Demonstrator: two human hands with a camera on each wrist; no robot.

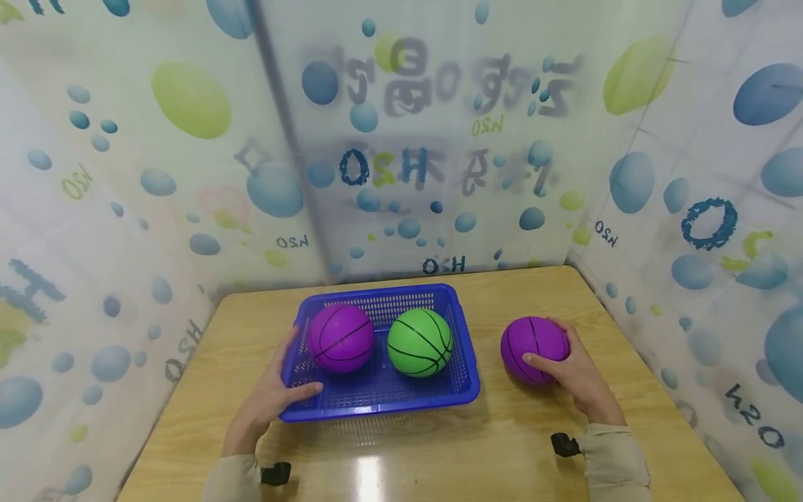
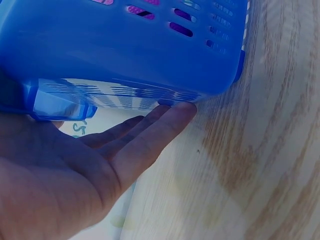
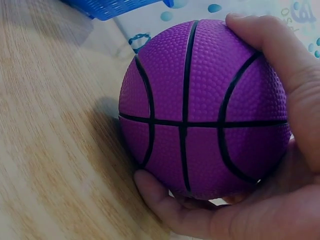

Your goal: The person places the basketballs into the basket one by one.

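A blue plastic basket stands on the table, with a purple basketball in its left part and a green basketball in its right. My left hand holds the basket's front left corner, the thumb over the rim. In the left wrist view, its fingers lie along the outside of the basket wall. Right of the basket, my right hand grips another purple basketball. In the right wrist view, thumb and fingers spread around this ball, which is close to the tabletop; contact is unclear.
The wooden table reaches back to a curtain printed with blue and green spots, which also hangs at both sides. Black straps show at both wrists.
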